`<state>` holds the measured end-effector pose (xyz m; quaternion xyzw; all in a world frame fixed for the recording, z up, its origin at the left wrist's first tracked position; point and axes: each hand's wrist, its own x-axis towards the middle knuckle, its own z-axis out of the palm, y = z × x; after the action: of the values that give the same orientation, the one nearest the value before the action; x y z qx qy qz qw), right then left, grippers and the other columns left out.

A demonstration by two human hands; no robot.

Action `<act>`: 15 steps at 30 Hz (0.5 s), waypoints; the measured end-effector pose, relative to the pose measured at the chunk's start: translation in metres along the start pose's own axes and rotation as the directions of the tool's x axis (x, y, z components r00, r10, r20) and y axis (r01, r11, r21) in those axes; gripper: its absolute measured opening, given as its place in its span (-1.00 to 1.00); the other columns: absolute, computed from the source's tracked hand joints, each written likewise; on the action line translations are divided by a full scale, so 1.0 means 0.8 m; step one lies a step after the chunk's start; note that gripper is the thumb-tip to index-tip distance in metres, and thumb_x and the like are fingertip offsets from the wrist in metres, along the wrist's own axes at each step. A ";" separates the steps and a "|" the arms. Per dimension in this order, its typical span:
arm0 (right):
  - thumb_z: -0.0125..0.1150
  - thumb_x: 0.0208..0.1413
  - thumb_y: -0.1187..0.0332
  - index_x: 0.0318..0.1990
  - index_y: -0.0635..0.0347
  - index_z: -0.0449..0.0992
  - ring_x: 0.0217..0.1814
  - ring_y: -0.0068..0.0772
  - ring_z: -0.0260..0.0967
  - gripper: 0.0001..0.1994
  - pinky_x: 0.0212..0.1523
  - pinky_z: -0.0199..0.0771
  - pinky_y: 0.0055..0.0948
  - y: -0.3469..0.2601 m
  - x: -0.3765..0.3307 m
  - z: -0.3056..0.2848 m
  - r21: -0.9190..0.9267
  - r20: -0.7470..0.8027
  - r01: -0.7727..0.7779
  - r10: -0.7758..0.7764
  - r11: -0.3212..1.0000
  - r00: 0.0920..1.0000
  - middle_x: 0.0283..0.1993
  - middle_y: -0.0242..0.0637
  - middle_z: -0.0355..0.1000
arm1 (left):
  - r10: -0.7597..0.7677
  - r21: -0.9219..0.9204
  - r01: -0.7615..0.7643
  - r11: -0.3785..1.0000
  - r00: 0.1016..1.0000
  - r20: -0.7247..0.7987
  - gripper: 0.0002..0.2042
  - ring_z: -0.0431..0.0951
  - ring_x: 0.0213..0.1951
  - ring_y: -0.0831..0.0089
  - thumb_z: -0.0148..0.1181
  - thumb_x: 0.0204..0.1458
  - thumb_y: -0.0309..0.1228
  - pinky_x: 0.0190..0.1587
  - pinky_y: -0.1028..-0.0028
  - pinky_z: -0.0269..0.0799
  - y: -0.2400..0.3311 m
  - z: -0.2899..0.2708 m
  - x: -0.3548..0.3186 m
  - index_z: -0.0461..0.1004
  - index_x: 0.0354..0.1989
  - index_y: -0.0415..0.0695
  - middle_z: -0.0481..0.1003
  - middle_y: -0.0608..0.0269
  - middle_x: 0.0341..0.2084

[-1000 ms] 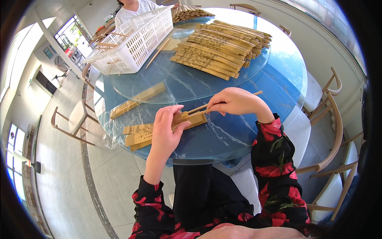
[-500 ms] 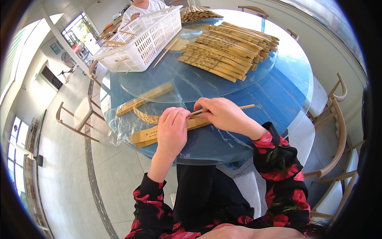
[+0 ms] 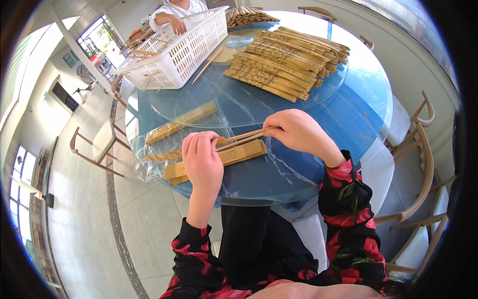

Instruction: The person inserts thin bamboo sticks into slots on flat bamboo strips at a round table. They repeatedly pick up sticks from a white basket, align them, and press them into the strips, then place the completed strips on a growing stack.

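A pair of thin wooden chopsticks (image 3: 245,136) is held level between my hands, just over the table. My left hand (image 3: 201,158) is closed round their left part, together with a gold paper sleeve (image 3: 164,156) that sticks out to the left. Its fingers partly hide how sleeve and chopsticks meet. At the right end, my right hand (image 3: 300,133) pinches the chopstick tips between thumb and fingers. Just below lies a small stack of flat gold printed sleeves (image 3: 242,153), partly behind my left hand. Another gold sleeve stack (image 3: 181,123) lies farther off, under clear plastic film.
A large pile of gold-sleeved chopsticks (image 3: 279,62) covers the table's far right. At the far left stands a white slotted basket (image 3: 174,62) holding loose sticks, with a co-worker's hand (image 3: 176,24) over it. One single stick (image 3: 207,66) lies beside the basket. Wooden chairs surround the round blue-covered table.
My right hand has slid right and away to the chopstick tips. My left hand has shifted slightly left. The curled sleeve now looks straighter. The co-worker's hand has come over the basket.
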<state>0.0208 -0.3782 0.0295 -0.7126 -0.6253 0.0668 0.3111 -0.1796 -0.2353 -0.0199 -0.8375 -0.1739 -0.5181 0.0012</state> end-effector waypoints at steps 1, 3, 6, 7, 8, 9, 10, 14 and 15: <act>0.21 0.15 0.32 -0.30 0.21 0.61 -0.25 0.08 0.46 -0.84 -0.25 0.44 -0.07 0.007 0.001 0.017 0.024 -0.042 0.121 -0.120 0.992 0.992 -0.37 -0.11 0.54 | 0.015 -0.003 -0.015 1.000 1.000 0.012 -0.91 0.52 -0.21 0.15 0.24 0.05 -0.63 -0.05 0.26 0.43 0.003 0.000 0.001 0.48 -0.33 -0.18 0.53 0.22 -0.38; 0.18 0.19 0.33 -0.22 0.24 0.59 -0.17 0.10 0.46 -0.83 -0.13 0.46 -0.10 -0.011 -0.002 0.031 0.118 0.012 0.168 -0.170 0.979 0.985 -0.29 -0.05 0.54 | 0.064 -0.012 -0.063 0.998 0.997 0.048 -0.89 0.52 -0.21 0.16 0.24 0.02 -0.64 0.00 0.21 0.44 0.009 0.002 0.001 0.48 -0.32 -0.17 0.53 0.23 -0.37; 0.12 0.23 0.36 -0.19 0.24 0.59 -0.10 0.06 0.46 -0.83 -0.05 0.46 -0.15 -0.016 0.000 0.039 0.187 -0.045 0.244 -0.240 0.951 0.970 -0.23 -0.08 0.54 | 0.089 -0.010 -0.088 0.996 0.995 0.036 -0.88 0.52 -0.20 0.16 0.24 0.01 -0.65 0.03 0.20 0.45 0.007 0.003 0.000 0.48 -0.32 -0.17 0.53 0.23 -0.37; 0.11 0.24 0.37 -0.20 0.24 0.59 -0.09 0.05 0.46 -0.83 -0.05 0.47 -0.15 -0.010 0.002 0.033 0.169 -0.123 0.262 -0.244 0.950 0.962 -0.23 -0.10 0.54 | 0.085 -0.010 -0.085 0.996 0.996 0.030 -0.88 0.52 -0.20 0.16 0.24 0.01 -0.65 0.04 0.20 0.45 0.006 0.001 0.000 0.48 -0.33 -0.17 0.53 0.23 -0.38; 0.10 0.25 0.37 -0.20 0.23 0.59 -0.08 0.04 0.46 -0.83 -0.05 0.47 -0.15 -0.001 0.006 0.026 0.148 -0.196 0.280 -0.249 0.949 0.948 -0.24 -0.12 0.54 | 0.060 -0.012 -0.060 0.998 0.998 0.025 -0.88 0.52 -0.21 0.16 0.23 0.01 -0.65 0.04 0.20 0.45 0.005 0.000 0.000 0.48 -0.33 -0.17 0.53 0.23 -0.38; 0.08 0.26 0.38 -0.23 0.22 0.60 -0.07 0.00 0.46 -0.83 -0.04 0.47 -0.17 0.008 0.011 0.017 0.111 -0.191 0.157 -0.134 0.981 0.972 -0.23 -0.17 0.53 | 0.046 -0.016 -0.046 0.999 0.999 0.020 -0.89 0.52 -0.21 0.16 0.23 0.01 -0.65 0.04 0.20 0.45 0.005 -0.001 -0.001 0.48 -0.33 -0.17 0.52 0.23 -0.38; 0.10 0.22 0.40 -0.28 0.22 0.60 -0.02 -0.06 0.44 -0.84 -0.01 0.46 -0.19 0.010 0.011 0.011 0.032 -0.204 0.105 -0.097 0.994 0.974 -0.22 -0.19 0.52 | 0.030 -0.019 -0.029 0.999 0.999 0.013 -0.89 0.52 -0.21 0.16 0.23 0.01 -0.65 0.04 0.20 0.45 0.004 -0.002 -0.002 0.49 -0.33 -0.18 0.52 0.22 -0.38; 0.16 0.08 0.49 -0.21 0.22 0.61 -0.06 -0.07 0.43 -0.85 0.00 0.46 -0.19 0.032 0.009 0.034 -0.183 -0.100 0.269 -0.291 0.945 0.952 -0.21 -0.25 0.50 | 0.037 -0.046 -0.036 0.998 0.999 0.021 -0.90 0.52 -0.22 0.16 0.24 0.02 -0.65 0.03 0.21 0.45 0.005 -0.001 -0.001 0.49 -0.34 -0.19 0.52 0.22 -0.40; 0.17 0.05 0.51 -0.20 0.22 0.61 -0.06 -0.06 0.42 -0.83 0.01 0.46 -0.19 0.032 0.008 0.039 -0.191 -0.059 0.300 -0.316 0.935 0.947 -0.20 -0.26 0.50 | 0.040 -0.054 -0.038 0.998 0.999 0.028 -0.90 0.52 -0.22 0.16 0.24 0.02 -0.65 0.02 0.22 0.45 0.005 -0.001 0.000 0.49 -0.34 -0.19 0.52 0.22 -0.40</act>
<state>0.0285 -0.3617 -0.0066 -0.6331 -0.7182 -0.0713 0.2798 -0.1790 -0.2393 -0.0191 -0.8478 -0.1436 -0.5102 -0.0136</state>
